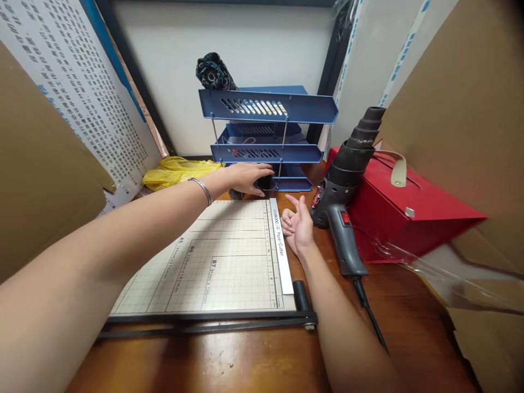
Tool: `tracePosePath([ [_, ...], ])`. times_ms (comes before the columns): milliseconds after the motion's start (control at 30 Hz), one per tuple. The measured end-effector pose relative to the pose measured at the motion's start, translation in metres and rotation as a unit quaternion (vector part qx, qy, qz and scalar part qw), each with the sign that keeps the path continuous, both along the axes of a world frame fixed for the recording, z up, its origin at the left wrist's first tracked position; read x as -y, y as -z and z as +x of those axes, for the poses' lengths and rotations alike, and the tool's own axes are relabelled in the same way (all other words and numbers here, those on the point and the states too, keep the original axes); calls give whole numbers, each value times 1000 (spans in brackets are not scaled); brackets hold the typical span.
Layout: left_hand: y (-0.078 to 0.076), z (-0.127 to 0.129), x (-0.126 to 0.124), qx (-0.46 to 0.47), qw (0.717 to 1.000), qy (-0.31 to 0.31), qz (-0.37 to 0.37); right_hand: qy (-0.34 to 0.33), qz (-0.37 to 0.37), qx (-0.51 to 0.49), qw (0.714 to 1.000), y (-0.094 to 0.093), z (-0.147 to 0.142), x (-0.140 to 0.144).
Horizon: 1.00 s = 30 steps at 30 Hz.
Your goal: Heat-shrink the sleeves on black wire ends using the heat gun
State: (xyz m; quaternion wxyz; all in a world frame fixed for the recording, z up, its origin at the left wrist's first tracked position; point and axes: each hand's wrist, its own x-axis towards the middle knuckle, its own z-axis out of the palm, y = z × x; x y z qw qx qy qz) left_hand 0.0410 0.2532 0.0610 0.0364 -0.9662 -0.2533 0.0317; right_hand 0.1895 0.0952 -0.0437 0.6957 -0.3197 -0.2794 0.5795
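Observation:
My left hand (245, 179), with a silver bangle at its wrist, reaches over the far edge of a paper cutter (233, 262). Its thumb and fingers bend around a small dark, see-through cup (267, 186), which they partly cover. A dark bristly thing (236, 194) shows just below that palm. My right hand (298, 226) hovers beside the cutter's white "Paper Cutter" strip (282, 245), palm turned up. Its index finger and thumb stretch out while the other fingers curl loosely, holding nothing. The cutter's black handle (301, 295) lies near my right forearm.
A blue tiered tray (268, 106) stands behind the hands, with a folded patterned umbrella (215, 72) on top. A yellow plastic bag (180, 172) lies left. On the right are a heat gun (347, 202) with a cord and a red box (409, 202). Cardboard (462, 109) borders the desk.

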Motion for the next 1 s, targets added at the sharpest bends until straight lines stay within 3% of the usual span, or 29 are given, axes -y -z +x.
tracePosePath([
  [200, 6, 1, 0, 33, 998, -50, -13, -3, 1, -1, 1000, 1, 1, 0],
  [400, -1, -2, -5, 15, 998, -61, -19, -5, 2, 0, 1000, 0, 1, 0],
  [733, 0, -10, -10, 7, 990, -139, 37, -5, -1, 2, 1000, 0, 1, 0],
  [1000, 4, -5, -9, 57, 989, -139, 14, -7, -3, 4, 1000, 0, 2, -1],
])
